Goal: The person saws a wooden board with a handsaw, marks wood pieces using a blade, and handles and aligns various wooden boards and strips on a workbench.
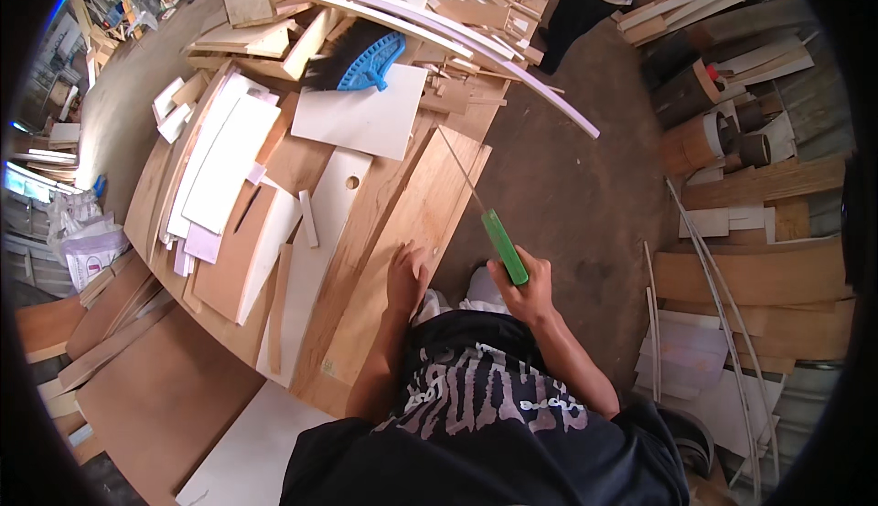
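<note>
My right hand [524, 285] is closed around the green handle of a handsaw [501, 243]. Its thin blade shows nearly edge-on, slanting away to the far end of a pale wooden plank [393, 241]. Whether the blade touches the wood I cannot tell. My left hand [407, 277] rests on the plank near its right edge, fingers lying on the surface and holding nothing. Left of the plank lie a white board with a round hole [340, 195] and a short white strip [308, 219].
A blue brush with black bristles [368, 60] lies on a white panel [361, 115]. Curved white pieces [229, 154] are stacked at left. Long curved strips [540, 81] jut past the table's far right edge. A person in dark trousers [581, 17] stands beyond. Board offcuts [759, 273] lie at right.
</note>
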Tool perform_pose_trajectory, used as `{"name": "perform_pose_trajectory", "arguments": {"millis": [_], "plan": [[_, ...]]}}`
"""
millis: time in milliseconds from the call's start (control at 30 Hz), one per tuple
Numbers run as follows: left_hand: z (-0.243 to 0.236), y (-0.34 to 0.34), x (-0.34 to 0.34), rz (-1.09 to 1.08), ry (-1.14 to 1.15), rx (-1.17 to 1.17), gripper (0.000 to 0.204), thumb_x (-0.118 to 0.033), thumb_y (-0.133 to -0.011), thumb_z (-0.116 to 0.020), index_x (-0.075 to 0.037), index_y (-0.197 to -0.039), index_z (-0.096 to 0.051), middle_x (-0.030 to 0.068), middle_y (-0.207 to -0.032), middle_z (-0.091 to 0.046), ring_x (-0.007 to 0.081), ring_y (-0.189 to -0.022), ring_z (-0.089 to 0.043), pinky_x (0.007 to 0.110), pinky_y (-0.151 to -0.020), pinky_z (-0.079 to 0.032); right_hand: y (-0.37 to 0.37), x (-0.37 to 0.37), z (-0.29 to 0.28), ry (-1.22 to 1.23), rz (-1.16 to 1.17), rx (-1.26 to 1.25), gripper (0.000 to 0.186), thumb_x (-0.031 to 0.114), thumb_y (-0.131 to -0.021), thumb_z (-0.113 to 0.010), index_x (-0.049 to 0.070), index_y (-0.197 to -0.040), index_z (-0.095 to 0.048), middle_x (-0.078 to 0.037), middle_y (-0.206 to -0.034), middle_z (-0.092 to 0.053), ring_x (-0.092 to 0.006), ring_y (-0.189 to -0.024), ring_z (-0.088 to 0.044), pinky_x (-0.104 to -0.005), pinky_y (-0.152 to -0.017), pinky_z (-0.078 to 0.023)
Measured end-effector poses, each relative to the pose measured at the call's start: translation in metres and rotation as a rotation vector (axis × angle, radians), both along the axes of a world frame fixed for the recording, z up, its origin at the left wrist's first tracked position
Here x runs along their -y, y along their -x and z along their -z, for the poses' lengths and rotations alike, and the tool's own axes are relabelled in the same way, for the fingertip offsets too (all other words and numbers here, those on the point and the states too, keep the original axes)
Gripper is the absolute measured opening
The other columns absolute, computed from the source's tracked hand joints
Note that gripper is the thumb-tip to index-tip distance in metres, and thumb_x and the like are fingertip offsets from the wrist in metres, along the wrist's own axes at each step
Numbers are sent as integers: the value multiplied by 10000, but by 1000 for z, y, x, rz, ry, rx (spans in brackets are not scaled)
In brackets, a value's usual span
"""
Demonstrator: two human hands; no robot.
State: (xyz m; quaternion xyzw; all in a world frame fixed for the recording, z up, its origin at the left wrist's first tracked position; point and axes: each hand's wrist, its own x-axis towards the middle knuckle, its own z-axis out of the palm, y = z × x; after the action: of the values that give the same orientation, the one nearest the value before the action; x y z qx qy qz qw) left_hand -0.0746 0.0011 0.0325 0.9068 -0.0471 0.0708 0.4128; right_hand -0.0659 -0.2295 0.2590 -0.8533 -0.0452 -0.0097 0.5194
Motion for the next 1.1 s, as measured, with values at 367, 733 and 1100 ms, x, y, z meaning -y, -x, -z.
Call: {"name": "perform_pose_trajectory", "arguments": {"millis": [367, 733, 1100], "plan": [[-40, -6, 24, -211, 37, -141, 316, -185, -975, -643, -59, -1262, -680, 173, -1260, -703, 356, -1229, -630, 428, -1066, -489, -11, 51, 32, 64, -51, -19, 207, 170, -900, -749, -1, -830, -655, -149, -624, -608, -247, -542, -642, -356, -558, -490], [-57, -5, 110, -308, 237, -245, 260, -142, -980, -645, -29, -1206, -708, 185, -1174, -739, 350, -1130, -701, 407, -986, -538, -49, 129, 91, 350, -290, 245, 252, 260, -865, -770, 96, -781, -597, -153, -714, -666, -405, -653, -670, -496, -568, -544], [-57, 34, 150, -495, 135, -156, 256, -130, -997, -629, -16, -1213, -705, 175, -1164, -746, 325, -1098, -713, 401, -979, -538, -74, 195, 122, 315, -346, 140, 264, 268, -865, -772, 87, -792, -594, -174, -696, -660, -425, -634, -655, -523, -564, -528]]}}
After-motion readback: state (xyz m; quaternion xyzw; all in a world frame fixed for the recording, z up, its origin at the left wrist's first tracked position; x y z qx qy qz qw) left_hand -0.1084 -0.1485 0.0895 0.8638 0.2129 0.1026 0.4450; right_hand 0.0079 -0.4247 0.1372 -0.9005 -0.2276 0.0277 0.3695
